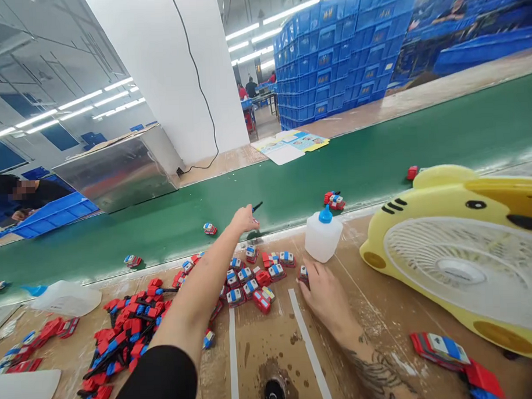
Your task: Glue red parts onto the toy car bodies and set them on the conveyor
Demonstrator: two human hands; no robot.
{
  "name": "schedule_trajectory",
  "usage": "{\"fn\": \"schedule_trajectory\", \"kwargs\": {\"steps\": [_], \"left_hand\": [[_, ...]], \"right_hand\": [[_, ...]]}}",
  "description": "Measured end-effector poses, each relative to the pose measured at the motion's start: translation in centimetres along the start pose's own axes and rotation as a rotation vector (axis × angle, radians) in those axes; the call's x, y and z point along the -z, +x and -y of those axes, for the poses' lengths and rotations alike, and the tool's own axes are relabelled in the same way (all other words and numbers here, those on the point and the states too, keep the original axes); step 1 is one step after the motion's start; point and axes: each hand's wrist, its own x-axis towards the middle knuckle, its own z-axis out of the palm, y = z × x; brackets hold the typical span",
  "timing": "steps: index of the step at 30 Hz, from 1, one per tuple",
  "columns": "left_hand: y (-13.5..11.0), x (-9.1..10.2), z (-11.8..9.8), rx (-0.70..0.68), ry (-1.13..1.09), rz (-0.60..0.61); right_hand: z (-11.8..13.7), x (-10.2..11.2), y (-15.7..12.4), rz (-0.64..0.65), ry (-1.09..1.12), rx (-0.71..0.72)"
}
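Red-and-blue toy pieces (251,278) heaped on desk (383,312) below green conveyor belt (378,160). Left hand (244,219) reaching over belt edge, fingers pinching thin dark tool (257,207). Right hand (324,293) resting beside heap, fingers curled on one red piece (303,273).

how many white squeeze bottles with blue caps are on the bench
2: one bottle upright at the belt edge beyond the right hand, one bottle lying at far left. More may be hidden.

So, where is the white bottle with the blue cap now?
In the head view, the white bottle with the blue cap stands on the wooden table's far edge beside the green conveyor belt, just beyond the right hand and left of the yellow fan.
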Motion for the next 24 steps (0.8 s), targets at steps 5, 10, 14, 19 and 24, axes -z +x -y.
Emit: {"fn": "schedule_trajectory", "kwargs": {"steps": [5, 10, 14, 19, 24], "left_hand": [[3.5, -3.4, -1.5, 0.031, 0.125, 0.12], [1.1, -2.4, 1.7, -0.145, 0.066, 0.063], [-8.5, 2.0, 8.1, -0.23, 0.101, -0.026], [-27.9, 5.3, 20.6, 0.191, 0.199, -0.161], [-42.7, 0.0, 32.3, 0.687, 0.178, -0.197]], "right_hand": [[-1.4, -0.6, -1.2, 0.021, -0.025, 0.073], [0.8, 1.3, 0.8, -0.021, 0.032, 0.137], [4.4, -1.2, 6.8, 0.093, 0.114, 0.211], [9.4, -11.3, 17.5, 0.429, -0.015, 0.189], [12.9, -20.4, 23.5, 0.601, -0.165, 0.204]]}}
